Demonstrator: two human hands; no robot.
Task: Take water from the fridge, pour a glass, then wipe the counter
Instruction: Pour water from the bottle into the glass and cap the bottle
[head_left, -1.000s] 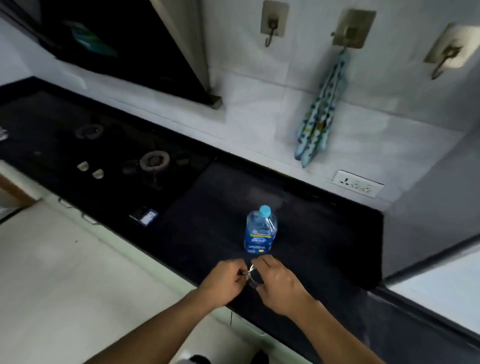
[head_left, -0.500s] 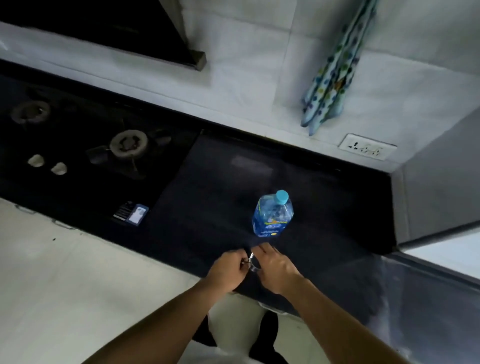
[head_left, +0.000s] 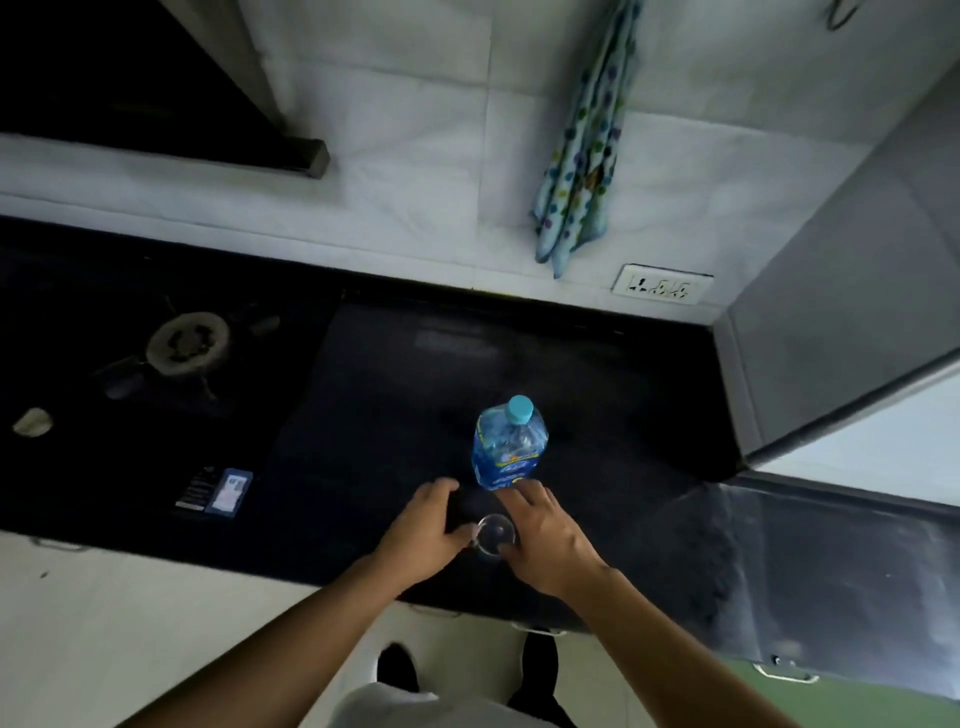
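Here, left hand (head_left: 423, 535) and right hand (head_left: 545, 545) both loosely cupped around glass (head_left: 496, 532), bottle (head_left: 509, 447) just behind

dim, bluish wide-angle picture: the black counter (head_left: 395, 374) swallows detail while the white wall tiles (head_left: 415, 119) catch most of the light, straight edges bow toward the corners, and everything looks soft and slightly smeared.

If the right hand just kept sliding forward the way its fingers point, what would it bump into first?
Most likely the water bottle. The right hand has its fingertips aimed away from the person, almost at the bottle's base on the dark counter. Whether they already touch it is unclear from this one view.
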